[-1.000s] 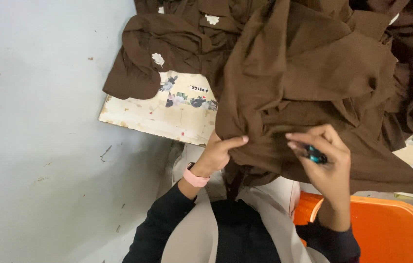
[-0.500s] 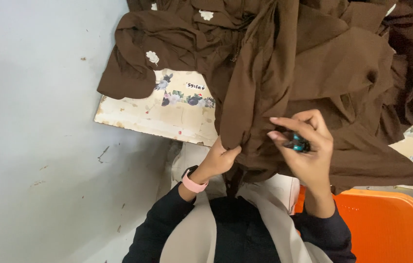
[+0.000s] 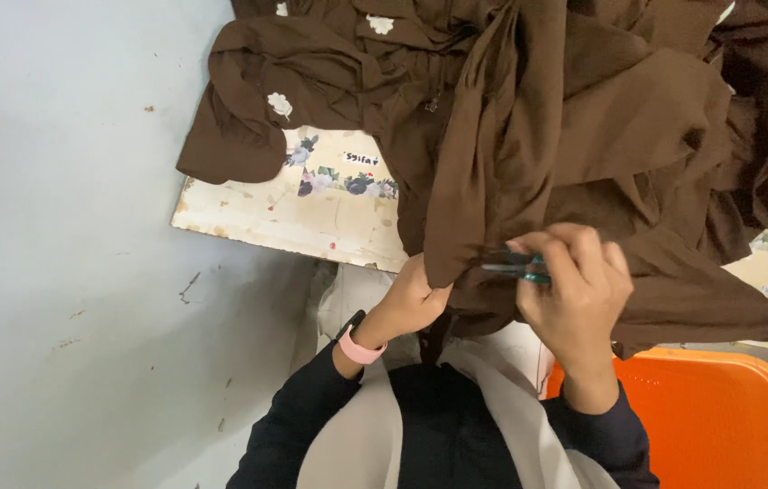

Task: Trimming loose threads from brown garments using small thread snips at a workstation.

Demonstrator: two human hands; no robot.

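Left hand: the left hand (image 3: 411, 303) is clenched on a hanging fold of the dark brown cloth garment (image 3: 538, 163), pinching the fabric at its lower edge, just above the person's lap.
Left wrist: a pink band (image 3: 361, 349) circles it, at the end of a black sleeve (image 3: 298, 426).
Right hand: the right hand (image 3: 574, 285) grasps a small teal-handled metal thread snipper (image 3: 510, 265) between thumb and fingers, its dark tip pointing left and touching the same fold, just beside the left hand.
Snipper blades: too small and too covered by the fingers to tell whether they stand apart or closed.
Garment: it lies bunched on top of a heap of like brown garments (image 3: 746, 118), with one long fold drooping over the near edge of the table down to the hands.
Heap: several pieces carry small white flower patches (image 3: 281, 105), and it covers most of the table's top.
Table: a cream, flower-printed, stained tabletop (image 3: 302, 213) shows bare at its near left corner under the cloth.
Floor: pale grey, scuffed floor (image 3: 67, 272) fills the left side.
Chair: an orange plastic seat (image 3: 710, 417) sits at the lower right, close behind the right forearm.
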